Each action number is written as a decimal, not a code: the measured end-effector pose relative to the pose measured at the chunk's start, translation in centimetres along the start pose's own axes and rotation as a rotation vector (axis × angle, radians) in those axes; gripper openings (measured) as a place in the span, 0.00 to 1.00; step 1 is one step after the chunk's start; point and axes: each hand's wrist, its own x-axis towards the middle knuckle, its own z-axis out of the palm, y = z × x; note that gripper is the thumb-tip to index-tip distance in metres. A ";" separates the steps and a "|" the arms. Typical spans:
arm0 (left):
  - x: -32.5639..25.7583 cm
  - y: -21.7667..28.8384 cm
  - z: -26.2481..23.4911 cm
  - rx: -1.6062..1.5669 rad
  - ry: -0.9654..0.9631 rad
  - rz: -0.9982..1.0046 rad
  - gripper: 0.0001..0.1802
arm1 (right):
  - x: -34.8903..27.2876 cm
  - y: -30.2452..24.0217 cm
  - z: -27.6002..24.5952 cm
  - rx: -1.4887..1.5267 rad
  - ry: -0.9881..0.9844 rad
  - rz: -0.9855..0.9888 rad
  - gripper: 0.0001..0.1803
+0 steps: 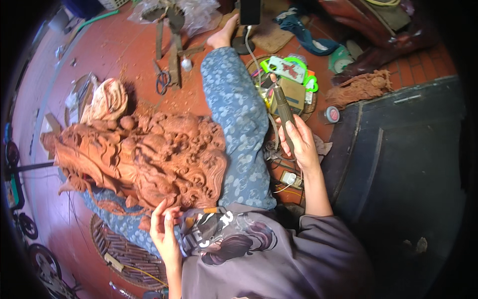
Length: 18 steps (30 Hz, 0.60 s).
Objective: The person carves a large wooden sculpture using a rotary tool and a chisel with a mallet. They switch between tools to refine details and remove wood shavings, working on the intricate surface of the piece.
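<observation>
A large reddish-brown wood carving point(144, 159), cut deep with figures and swirling waves, lies across my lap and left leg. My left hand point(167, 231) is by the carving's near edge, its fingers loosely bent and apart, with nothing seen in them. Away from the carving, on the right, my right hand point(302, 144) grips a dark rotary tool handpiece point(285, 112). The tool points up and away from me, with a small rounded tip at its far end. Part of its grip is hidden behind my fingers.
A round tray point(309, 107) at the right holds a phone case point(287, 69), a box and bright green items. A power strip point(291, 179) with a plugged-in white charger sits by my right forearm. Further right stands a dark panel point(408, 164). Beyond my foot is a phone point(250, 12).
</observation>
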 end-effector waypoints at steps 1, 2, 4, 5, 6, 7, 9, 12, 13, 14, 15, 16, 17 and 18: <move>0.1 -0.3 -0.3 0.006 0.008 0.005 0.18 | 0.2 0.3 -0.1 0.004 0.030 0.026 0.19; 0.1 -0.5 -0.4 0.005 0.010 0.000 0.18 | 0.3 0.6 -0.2 -0.004 0.046 0.017 0.21; 0.3 -0.8 -0.6 0.022 0.013 -0.025 0.19 | 0.5 1.1 -0.3 -0.039 0.063 0.001 0.21; 0.4 -0.9 -0.6 0.018 0.005 -0.033 0.19 | 0.6 1.4 -0.4 -0.055 0.074 -0.005 0.21; 0.4 -1.0 -0.5 0.015 -0.001 -0.041 0.19 | 0.6 1.4 -0.6 -0.048 0.087 -0.006 0.21; 0.3 -1.0 -0.5 0.014 -0.003 -0.052 0.20 | 0.5 1.4 -0.8 -0.038 0.097 -0.004 0.21; 0.4 -1.0 -0.1 -0.039 -0.038 -0.056 0.20 | 0.0 1.0 -1.6 -0.055 0.152 -0.002 0.21; 0.4 -0.9 -0.1 -0.040 -0.029 -0.058 0.20 | -0.2 0.8 -2.3 -0.070 0.185 -0.064 0.21; 0.4 -0.9 0.0 -0.038 -0.037 -0.057 0.19 | -0.3 0.7 -2.0 -0.018 0.184 -0.048 0.21; 0.4 -1.0 0.0 -0.038 -0.044 -0.056 0.19 | -0.5 0.7 -1.6 0.034 0.181 -0.031 0.21; 0.3 -1.0 0.1 -0.039 -0.049 -0.055 0.18 | -0.8 0.6 -1.2 0.084 0.174 -0.014 0.21; 0.3 -0.8 0.0 -0.023 -0.070 -0.033 0.15 | -1.0 0.5 -0.1 0.183 0.063 0.000 0.20; 0.3 -1.0 -0.1 -0.007 -0.066 -0.054 0.13 | -1.3 1.0 0.9 0.297 -0.016 0.023 0.22; 0.2 -0.6 0.0 0.017 -0.101 -0.036 0.12 | -1.9 1.2 2.1 0.406 -0.111 0.076 0.22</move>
